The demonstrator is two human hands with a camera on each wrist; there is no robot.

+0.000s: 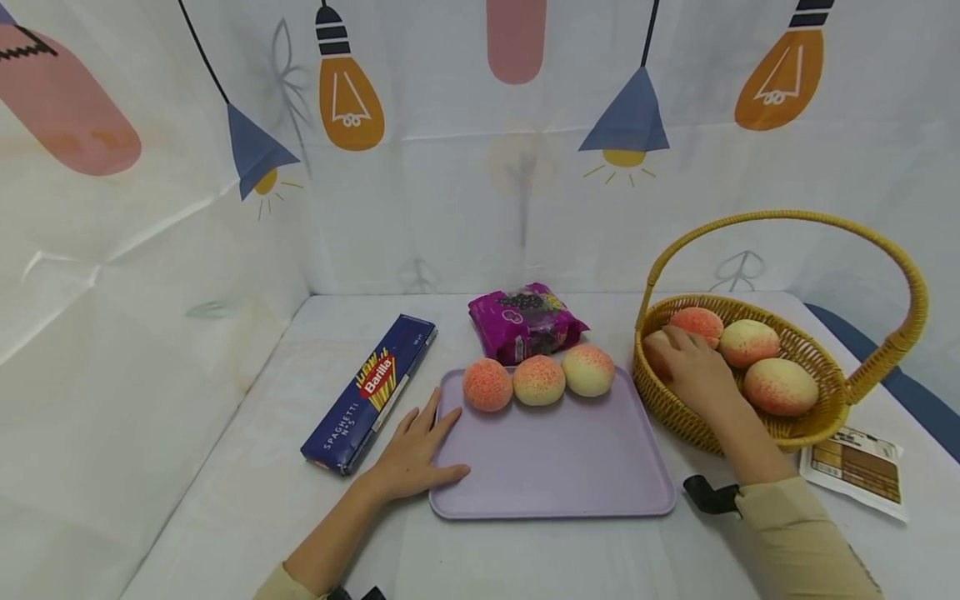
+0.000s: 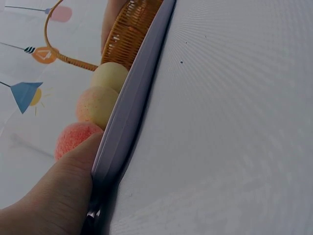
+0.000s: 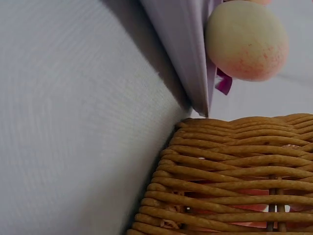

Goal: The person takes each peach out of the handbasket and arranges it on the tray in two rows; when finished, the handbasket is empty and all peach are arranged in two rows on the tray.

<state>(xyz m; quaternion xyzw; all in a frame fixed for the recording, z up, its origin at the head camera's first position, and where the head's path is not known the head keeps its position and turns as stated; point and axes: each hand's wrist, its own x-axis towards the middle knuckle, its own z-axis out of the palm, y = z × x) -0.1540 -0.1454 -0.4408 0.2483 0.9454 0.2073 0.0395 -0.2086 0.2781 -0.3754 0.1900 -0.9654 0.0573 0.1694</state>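
My left hand (image 1: pixel 412 458) rests with spread fingers on the left rim of a lilac tray (image 1: pixel 555 467); the left wrist view shows its thumb (image 2: pixel 63 191) against the rim. Three peaches stand in a row along the tray's far side: a red one (image 1: pixel 487 385), a speckled one (image 1: pixel 538 381) and a paler one (image 1: pixel 588 371). Inside the yellow wicker basket (image 1: pixel 675 414), my right hand (image 1: pixel 693 371) grips a peach (image 1: pixel 656 350) at the left side, mostly covered by the fingers. Several more peaches (image 1: pixel 781 387) lie beside it. The right wrist view hides that hand behind the basket wall (image 3: pixel 234 171).
Left of the tray lies a blue spaghetti box (image 1: pixel 371 392). A purple packet (image 1: pixel 525 321) sits behind the peaches. Near the basket's front right is a brown and white packet (image 1: pixel 855 471). The basket's tall handle (image 1: pixel 787 215) arches over it.
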